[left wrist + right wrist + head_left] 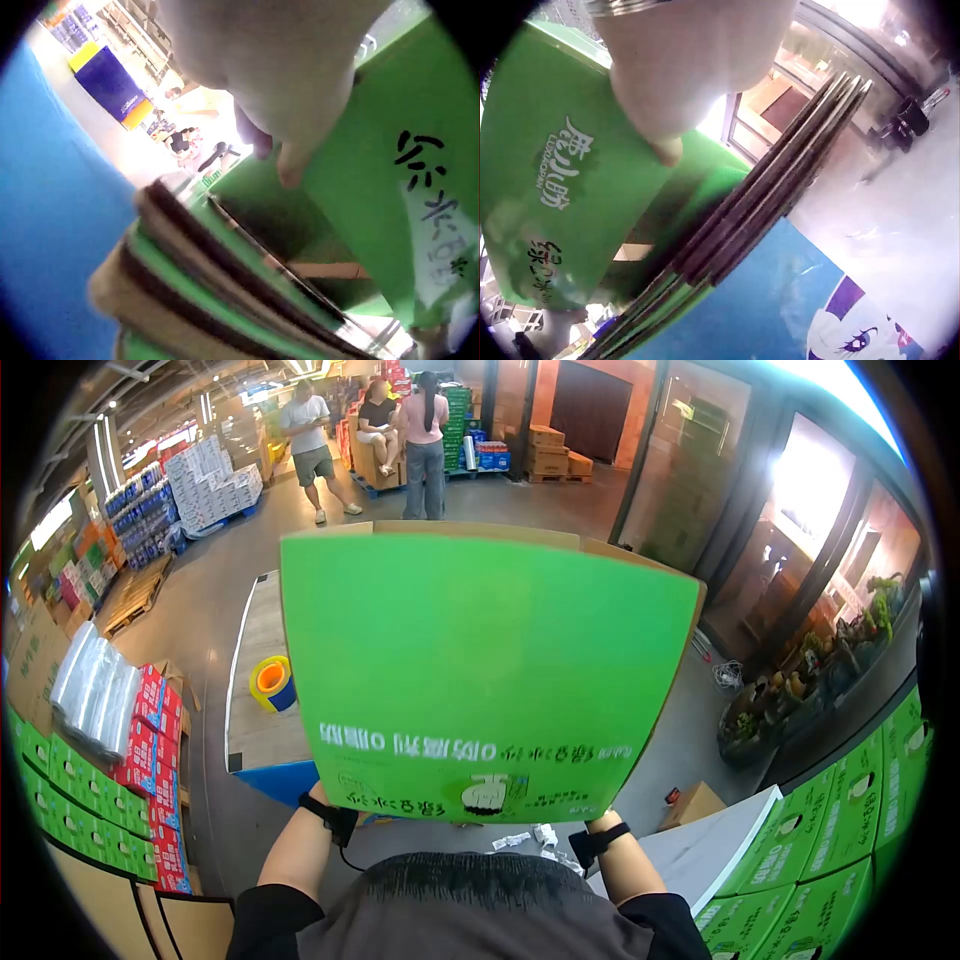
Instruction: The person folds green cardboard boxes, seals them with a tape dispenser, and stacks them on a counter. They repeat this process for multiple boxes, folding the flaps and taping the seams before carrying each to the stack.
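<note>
A large green cardboard carton (490,650), printed with white and black lettering, stands up in front of the chest. My left hand (270,60) grips one side of it, fingertips at the carton's edge in the left wrist view. On the opposite side my right hand (694,75) holds the carton, one fingertip lying on the green face. In the head view both hands are mostly hidden behind the panel, with dark straps at the wrists. Close to the carton, layered flattened cardboard (772,180) shows brown edges and green faces.
A yellow and blue tape roll (272,682) sits on the wood-topped table (258,620), left of the carton. Stacked green cartons (830,830) stand at the right, with more cartons (80,800) at the left. People (425,435) are at the back. Scraps (512,841) lie below.
</note>
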`<state>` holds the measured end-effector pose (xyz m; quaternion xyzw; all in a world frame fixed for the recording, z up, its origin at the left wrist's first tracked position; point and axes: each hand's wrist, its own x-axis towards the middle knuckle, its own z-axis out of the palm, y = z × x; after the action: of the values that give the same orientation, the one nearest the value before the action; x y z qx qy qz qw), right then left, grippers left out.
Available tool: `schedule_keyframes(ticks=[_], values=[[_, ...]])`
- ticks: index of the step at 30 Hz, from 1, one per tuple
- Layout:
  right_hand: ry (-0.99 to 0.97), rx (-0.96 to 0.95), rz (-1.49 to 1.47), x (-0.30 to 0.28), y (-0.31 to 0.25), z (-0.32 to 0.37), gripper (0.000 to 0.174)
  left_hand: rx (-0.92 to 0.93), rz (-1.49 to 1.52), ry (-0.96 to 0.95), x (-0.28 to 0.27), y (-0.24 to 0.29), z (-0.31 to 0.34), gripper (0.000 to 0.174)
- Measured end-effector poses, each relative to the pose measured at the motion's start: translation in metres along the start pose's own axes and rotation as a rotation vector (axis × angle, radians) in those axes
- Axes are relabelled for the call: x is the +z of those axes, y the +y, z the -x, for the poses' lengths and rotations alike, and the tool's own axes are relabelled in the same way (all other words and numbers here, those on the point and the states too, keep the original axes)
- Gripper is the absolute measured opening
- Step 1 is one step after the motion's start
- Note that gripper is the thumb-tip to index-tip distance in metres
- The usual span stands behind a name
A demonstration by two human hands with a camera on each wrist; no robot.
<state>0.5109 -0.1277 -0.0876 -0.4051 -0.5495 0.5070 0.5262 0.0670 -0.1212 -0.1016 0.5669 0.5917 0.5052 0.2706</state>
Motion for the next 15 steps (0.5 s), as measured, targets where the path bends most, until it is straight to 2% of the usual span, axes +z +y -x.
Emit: schedule_keyframes(ticks=[4, 9, 12, 15], values=[[-0.163, 0.031, 0.15, -0.006, -0.043, 0.025, 0.03, 0.033, 0.027, -0.163, -0.022, 0.039, 0.012, 0.031], [-0.418, 0.069, 0.203, -0.02, -0.102, 0.054, 0.031, 0.155, 0.032, -0.529, -0.079, 0.112, 0.018, 0.032], [-0.367, 0.041, 0.234, -0.017, -0.103, 0.051, 0.032, 0.201, -0.005, -0.581, -0.089, 0.133, 0.016, 0.033], [-0.223, -0.011, 0.283, -0.011, -0.089, 0.032, 0.033, 0.19, -0.02, -0.496, -0.079, 0.131, 0.006, 0.034]])
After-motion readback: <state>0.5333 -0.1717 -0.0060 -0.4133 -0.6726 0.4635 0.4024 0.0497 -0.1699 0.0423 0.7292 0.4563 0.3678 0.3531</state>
